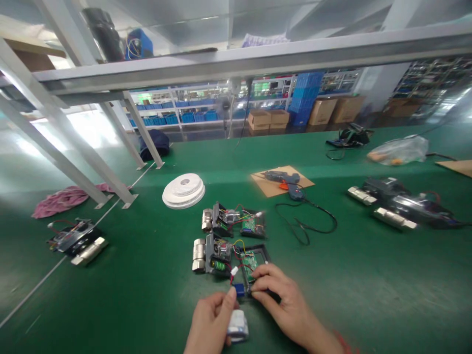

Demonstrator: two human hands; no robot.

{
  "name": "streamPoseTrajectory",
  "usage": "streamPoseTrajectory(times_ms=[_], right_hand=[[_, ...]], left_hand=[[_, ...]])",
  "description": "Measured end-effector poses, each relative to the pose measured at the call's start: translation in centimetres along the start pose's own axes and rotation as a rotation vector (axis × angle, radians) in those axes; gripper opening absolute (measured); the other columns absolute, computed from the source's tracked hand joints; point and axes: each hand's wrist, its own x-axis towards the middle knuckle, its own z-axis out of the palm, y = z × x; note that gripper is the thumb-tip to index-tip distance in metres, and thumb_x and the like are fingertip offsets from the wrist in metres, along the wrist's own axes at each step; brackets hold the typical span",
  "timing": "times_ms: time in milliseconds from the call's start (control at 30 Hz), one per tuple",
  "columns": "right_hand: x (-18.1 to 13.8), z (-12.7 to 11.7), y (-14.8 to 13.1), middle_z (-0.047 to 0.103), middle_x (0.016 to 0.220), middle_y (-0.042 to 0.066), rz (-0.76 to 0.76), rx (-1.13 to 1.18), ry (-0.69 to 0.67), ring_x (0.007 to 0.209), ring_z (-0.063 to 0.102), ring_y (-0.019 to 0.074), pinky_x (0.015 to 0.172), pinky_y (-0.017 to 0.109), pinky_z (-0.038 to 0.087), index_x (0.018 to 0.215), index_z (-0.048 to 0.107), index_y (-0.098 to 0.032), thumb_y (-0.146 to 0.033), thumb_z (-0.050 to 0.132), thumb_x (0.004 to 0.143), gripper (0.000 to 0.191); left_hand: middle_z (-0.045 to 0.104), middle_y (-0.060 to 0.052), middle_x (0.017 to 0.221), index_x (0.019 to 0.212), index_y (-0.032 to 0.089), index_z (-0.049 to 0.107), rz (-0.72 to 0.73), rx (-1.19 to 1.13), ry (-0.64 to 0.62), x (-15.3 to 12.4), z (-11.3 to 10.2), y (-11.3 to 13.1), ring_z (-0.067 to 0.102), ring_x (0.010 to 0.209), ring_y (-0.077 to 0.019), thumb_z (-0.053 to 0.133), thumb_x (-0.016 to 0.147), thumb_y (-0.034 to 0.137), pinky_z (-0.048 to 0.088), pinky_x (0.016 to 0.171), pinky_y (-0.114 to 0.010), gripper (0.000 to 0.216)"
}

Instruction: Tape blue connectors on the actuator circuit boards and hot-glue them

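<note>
My left hand (212, 319) is closed, with a small white pack with blue markings (238, 325) in its fingers. Its thumb tip lies beside a small blue block (239, 289) and red wires with a white connector (234, 271). The fingers of my right hand (282, 300) pinch the near edge of an open black housing (266, 253) that holds a green circuit board (250, 264). Wires join the board to a valve unit with a metal ball valve body (199, 255), lying just left of it. What is between the right fingertips is partly hidden.
A second opened valve unit (221, 220) lies just beyond. Further off are a white reel (183, 191) and a glue gun (291, 184) on cardboard, its cord trailing. More valve units (394, 204) lie right, another (79, 241) left. Metal shelf legs (121, 194) stand at left.
</note>
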Motion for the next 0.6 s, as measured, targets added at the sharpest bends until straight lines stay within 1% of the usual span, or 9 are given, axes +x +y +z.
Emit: streamPoseTrajectory(times_ms=[67, 167, 267, 300, 367, 433, 500, 567, 600], right_hand=[[0.0, -0.1, -0.2, 0.064, 0.106, 0.006, -0.01, -0.006, -0.014, 0.102, 0.062, 0.0195, 0.09, 0.033, 0.048, 0.09, 0.069, -0.022, -0.025, 0.055, 0.096, 0.015], [0.2, -1.0, -0.5, 0.064, 0.112, 0.007, -0.018, -0.012, -0.012, 0.107, 0.06, 0.0212, 0.094, 0.036, 0.048, 0.104, 0.066, -0.023, -0.028, 0.055, 0.096, 0.014], [0.3, -2.1, -0.5, 0.064, 0.113, 0.008, -0.014, -0.059, 0.031, 0.109, 0.058, 0.0233, 0.095, 0.04, 0.047, 0.113, 0.062, -0.021, -0.029, 0.056, 0.095, 0.021], [0.4, -2.3, -0.4, 0.064, 0.111, 0.009, -0.009, -0.076, 0.032, 0.107, 0.058, 0.0236, 0.094, 0.04, 0.047, 0.112, 0.063, -0.021, -0.028, 0.056, 0.095, 0.02], [0.5, -2.5, -0.2, 0.065, 0.106, 0.008, 0.011, -0.093, -0.005, 0.102, 0.058, 0.0236, 0.09, 0.04, 0.047, 0.106, 0.065, -0.02, -0.027, 0.057, 0.093, 0.016], [0.7, -2.5, -0.1, 0.066, 0.102, 0.007, 0.023, -0.081, -0.044, 0.097, 0.059, 0.0231, 0.087, 0.039, 0.047, 0.102, 0.066, -0.019, -0.026, 0.058, 0.092, 0.014], [1.0, -2.3, -0.3, 0.067, 0.101, 0.007, 0.016, -0.041, -0.066, 0.095, 0.059, 0.0222, 0.084, 0.037, 0.046, 0.102, 0.067, -0.019, -0.027, 0.058, 0.092, 0.016], [1.7, -2.2, -0.6, 0.067, 0.1, 0.007, 0.002, 0.017, -0.088, 0.093, 0.06, 0.0209, 0.083, 0.034, 0.046, 0.104, 0.069, -0.019, -0.031, 0.054, 0.095, 0.021], [2.1, -2.2, -0.8, 0.067, 0.098, 0.007, -0.005, 0.044, -0.114, 0.092, 0.06, 0.0203, 0.083, 0.034, 0.045, 0.105, 0.07, -0.019, -0.033, 0.05, 0.098, 0.025]], left_hand=[[0.049, 0.002, 0.051, 0.071, 0.016, 0.057, 0.005, -0.013, -0.027, 0.5, 0.6, 0.0, 0.038, 0.042, -0.0097, 0.051, 0.059, 0.095, 0.029, 0.041, -0.023, 0.08], [0.047, 0.005, 0.051, 0.083, 0.016, 0.058, 0.035, 0.006, -0.05, 1.2, 0.5, 0.2, 0.037, 0.043, -0.0101, 0.052, 0.065, 0.09, 0.031, 0.043, -0.023, 0.076], [0.043, 0.007, 0.05, 0.1, 0.016, 0.064, 0.1, 0.113, -0.027, 1.3, -0.7, 0.5, 0.037, 0.046, -0.0109, 0.053, 0.074, 0.081, 0.03, 0.046, -0.023, 0.07], [0.043, 0.007, 0.05, 0.103, 0.017, 0.066, 0.126, 0.154, -0.008, 1.2, -1.3, 0.7, 0.036, 0.047, -0.0108, 0.056, 0.076, 0.076, 0.028, 0.048, -0.023, 0.066], [0.047, 0.005, 0.051, 0.105, 0.021, 0.071, 0.194, 0.279, 0.029, 1.0, -2.2, 1.4, 0.039, 0.05, -0.0111, 0.059, 0.08, 0.067, 0.026, 0.051, -0.023, 0.053], [0.057, 0.003, 0.056, 0.106, 0.029, 0.073, 0.282, 0.474, 0.055, 0.7, -2.9, 2.4, 0.048, 0.054, -0.0122, 0.057, 0.086, 0.059, 0.029, 0.054, -0.024, 0.04], [0.068, 0.004, 0.066, 0.109, 0.035, 0.072, 0.401, 0.664, 0.07, 0.5, -3.3, 3.6, 0.059, 0.058, -0.0132, 0.053, 0.091, 0.053, 0.036, 0.057, -0.024, 0.032], [0.074, 0.004, 0.079, 0.11, 0.037, 0.071, 0.585, 0.784, 0.066, 0.5, -3.3, 4.6, 0.067, 0.065, -0.0138, 0.051, 0.094, 0.047, 0.042, 0.06, -0.023, 0.028], [0.075, 0.004, 0.083, 0.111, 0.036, 0.07, 0.71, 0.836, 0.054, 0.5, -3.3, 5.1, 0.069, 0.067, -0.0141, 0.051, 0.095, 0.044, 0.044, 0.06, -0.023, 0.026]])
